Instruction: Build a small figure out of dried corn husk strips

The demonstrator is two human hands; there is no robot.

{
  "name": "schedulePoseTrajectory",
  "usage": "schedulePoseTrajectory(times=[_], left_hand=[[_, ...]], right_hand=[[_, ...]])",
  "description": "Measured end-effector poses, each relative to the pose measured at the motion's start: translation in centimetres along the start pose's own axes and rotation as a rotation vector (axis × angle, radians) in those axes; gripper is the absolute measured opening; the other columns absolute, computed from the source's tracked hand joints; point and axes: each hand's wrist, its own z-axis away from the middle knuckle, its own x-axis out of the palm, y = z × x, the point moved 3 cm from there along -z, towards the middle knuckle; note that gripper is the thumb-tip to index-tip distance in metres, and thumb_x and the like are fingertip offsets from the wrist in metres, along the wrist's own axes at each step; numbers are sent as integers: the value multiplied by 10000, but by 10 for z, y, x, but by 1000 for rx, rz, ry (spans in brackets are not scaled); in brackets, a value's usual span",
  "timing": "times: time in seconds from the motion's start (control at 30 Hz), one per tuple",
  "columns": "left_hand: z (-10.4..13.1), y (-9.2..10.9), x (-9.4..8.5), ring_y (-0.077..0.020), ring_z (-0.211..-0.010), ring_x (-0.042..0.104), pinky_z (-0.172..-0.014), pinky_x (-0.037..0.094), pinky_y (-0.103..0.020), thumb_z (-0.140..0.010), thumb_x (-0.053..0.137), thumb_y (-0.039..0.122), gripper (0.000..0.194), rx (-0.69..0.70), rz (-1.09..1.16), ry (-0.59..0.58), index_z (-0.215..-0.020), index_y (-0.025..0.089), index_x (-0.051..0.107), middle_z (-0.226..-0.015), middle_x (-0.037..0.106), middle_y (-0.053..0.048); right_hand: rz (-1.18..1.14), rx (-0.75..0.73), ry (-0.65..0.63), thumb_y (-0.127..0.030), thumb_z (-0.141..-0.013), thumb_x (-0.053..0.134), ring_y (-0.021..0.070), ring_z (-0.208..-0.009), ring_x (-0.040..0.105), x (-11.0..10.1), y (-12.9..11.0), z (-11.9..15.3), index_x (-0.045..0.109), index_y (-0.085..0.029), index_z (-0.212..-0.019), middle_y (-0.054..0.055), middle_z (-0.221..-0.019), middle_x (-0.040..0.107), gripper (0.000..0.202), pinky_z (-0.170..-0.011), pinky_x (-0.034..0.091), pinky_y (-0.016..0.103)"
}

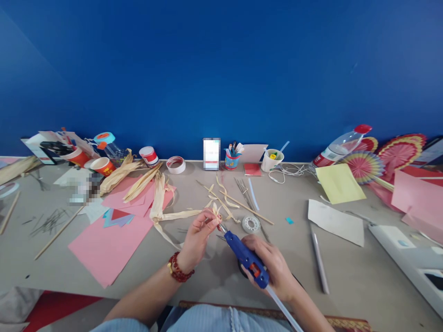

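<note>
My right hand (272,263) is wrapped round a blue hot glue gun (242,251), with a long clear glue stick (282,306) sticking out of its back end. Its metal nozzle points up and left, right at my left hand (199,235). There my fingers pinch a small pale corn husk flower (216,212); whether the nozzle touches it I cannot tell. Long dried husk strips (180,215) lie just left of my left hand. Beyond my hands are thin wooden sticks (247,207), small husk pieces and a roll of clear tape (251,224).
Pink paper sheets (110,244) and corn husks (119,177) lie on the left. A phone (211,154) stands against the blue wall, beside a cup of pens (231,160). Rightward are a white cup (272,161), a plastic bottle (341,145), paper fans (401,154) and a grey pen (320,263).
</note>
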Motion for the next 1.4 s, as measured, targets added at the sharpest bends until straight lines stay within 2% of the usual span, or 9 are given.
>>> schedulePoseTrajectory(times=[0.27,0.9,1.17,1.4], left_hand=[[-1,-2,-2,-130,-806,544,-916,466,-340,-799,727,263,119,20,-1,4,-765,193,638,-893,567,-17],[-2,1,-1,-138,-782,541,-905,471,-355,-819,702,265,125,55,-19,-8,-763,191,619,-834,542,-11],[-1,3,0,-131,-750,544,-895,474,-366,-820,705,266,121,76,1,-3,-777,187,624,-831,558,-11],[-3,2,-3,-126,-753,552,-894,470,-356,-812,711,262,122,68,20,10,-774,189,622,-825,565,-2]], right_hand=[[-15,9,-23,-197,-818,558,227,-863,591,0,0,3,427,-244,-1056,83,-971,610,276,-741,490,325],[49,-37,9,-239,-820,521,235,-841,640,-3,-7,1,448,-235,-1063,91,-956,646,254,-714,518,315],[82,-2,-32,-222,-835,511,230,-834,634,0,-6,3,455,-234,-1057,89,-959,640,230,-714,508,314],[38,-15,31,-217,-796,559,242,-857,649,-3,-6,9,457,-238,-1085,90,-965,645,308,-727,526,323]])
